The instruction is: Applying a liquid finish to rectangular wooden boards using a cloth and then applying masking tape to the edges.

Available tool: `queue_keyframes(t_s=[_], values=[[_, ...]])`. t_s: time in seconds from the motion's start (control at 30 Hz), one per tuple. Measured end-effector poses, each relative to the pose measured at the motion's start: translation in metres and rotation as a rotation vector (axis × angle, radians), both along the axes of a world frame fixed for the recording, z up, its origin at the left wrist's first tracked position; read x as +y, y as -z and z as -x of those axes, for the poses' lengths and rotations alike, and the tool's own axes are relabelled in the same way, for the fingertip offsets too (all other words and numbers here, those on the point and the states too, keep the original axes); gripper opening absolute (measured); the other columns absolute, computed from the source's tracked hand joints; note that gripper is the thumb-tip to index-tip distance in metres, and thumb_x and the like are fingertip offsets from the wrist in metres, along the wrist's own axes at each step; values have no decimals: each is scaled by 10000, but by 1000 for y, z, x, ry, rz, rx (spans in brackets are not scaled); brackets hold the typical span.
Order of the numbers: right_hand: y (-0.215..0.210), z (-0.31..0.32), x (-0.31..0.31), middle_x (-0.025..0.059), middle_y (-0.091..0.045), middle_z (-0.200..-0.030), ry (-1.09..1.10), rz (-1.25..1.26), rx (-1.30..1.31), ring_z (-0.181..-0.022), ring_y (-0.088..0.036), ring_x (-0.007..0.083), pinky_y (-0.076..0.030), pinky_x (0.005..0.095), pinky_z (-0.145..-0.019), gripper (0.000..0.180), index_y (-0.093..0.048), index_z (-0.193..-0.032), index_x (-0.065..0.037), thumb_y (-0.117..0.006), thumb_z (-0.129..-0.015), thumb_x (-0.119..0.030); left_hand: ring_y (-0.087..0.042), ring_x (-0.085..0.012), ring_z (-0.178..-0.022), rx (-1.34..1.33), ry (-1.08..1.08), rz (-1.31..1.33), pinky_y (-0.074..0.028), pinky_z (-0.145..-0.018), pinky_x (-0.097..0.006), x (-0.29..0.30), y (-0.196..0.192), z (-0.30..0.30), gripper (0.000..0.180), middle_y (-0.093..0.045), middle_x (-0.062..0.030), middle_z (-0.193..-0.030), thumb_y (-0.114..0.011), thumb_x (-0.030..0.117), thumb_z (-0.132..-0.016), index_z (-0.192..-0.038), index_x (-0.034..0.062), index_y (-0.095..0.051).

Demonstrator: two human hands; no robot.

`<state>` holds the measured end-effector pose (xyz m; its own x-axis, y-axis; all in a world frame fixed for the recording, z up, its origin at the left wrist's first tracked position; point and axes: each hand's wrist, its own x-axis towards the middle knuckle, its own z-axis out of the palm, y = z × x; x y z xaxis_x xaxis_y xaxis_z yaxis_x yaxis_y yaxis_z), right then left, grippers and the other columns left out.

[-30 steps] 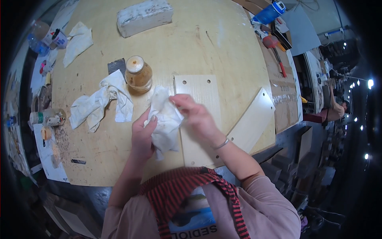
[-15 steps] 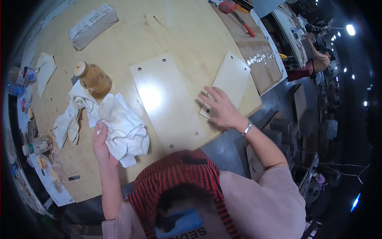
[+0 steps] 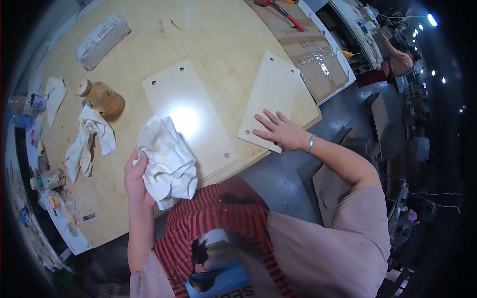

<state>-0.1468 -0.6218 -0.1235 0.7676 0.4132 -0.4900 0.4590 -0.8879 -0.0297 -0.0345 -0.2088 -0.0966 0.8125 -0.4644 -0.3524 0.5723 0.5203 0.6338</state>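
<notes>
My left hand (image 3: 138, 176) grips a crumpled white cloth (image 3: 169, 161), which hangs over the near left part of a pale rectangular panel (image 3: 203, 116) and hides its corner there. Round holes show near this panel's other corners. To its right lies a second, smaller pale panel (image 3: 271, 89), also with holes near its corners. My right hand (image 3: 284, 133), wearing a silver bracelet, lies across this panel's near end with its fingers spread.
On the left of the table (image 3: 134, 213) stand an amber bottle (image 3: 107, 99), another white cloth (image 3: 94, 131) and a pale block (image 3: 103, 40). Cardboard (image 3: 318, 67) and a red-handled mallet (image 3: 293, 21) lie far right. A person (image 3: 400, 62) works beyond.
My left hand has carried the cloth rightward over the larger panel. My right hand has shifted from the smaller panel's left edge to its near right corner. The whole view has shifted slightly.
</notes>
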Motion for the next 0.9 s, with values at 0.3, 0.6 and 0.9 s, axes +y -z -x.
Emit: queue_keyframes(t_s=[0.3,0.6,0.9], values=[[6,46,-26,138,-284,-1519,-25,-289,-183,-1385,-286,390,-273,571,-1087,743,-386,-1406,-210,-667,-723,-127,-629,-280,-1053,37,-26,-11,-510,-925,-388,-31,-8,25,386,-597,-201,-1201,-493,88,-951,-1298,-78,-462],[-49,-33,32,11,-591,-883,-101,-536,-746,-768,-557,206,-450,343,-707,211,-594,-949,-113,-630,-742,-107,-639,-157,-928,-238,76,-140,-517,-827,-283,-105,-57,25,411,-653,-121,-1086,-594,47,-907,-1296,-58,-515],[-125,-65,39,83,-612,-796,136,-1032,-958,-692,-547,274,-445,350,-625,234,-624,-868,-40,-591,-649,35,-519,-297,-1215,-1177,-155,-531,-433,-982,-365,-148,-91,20,467,-473,-191,-1373,-593,-25,-806,-1270,29,-587]])
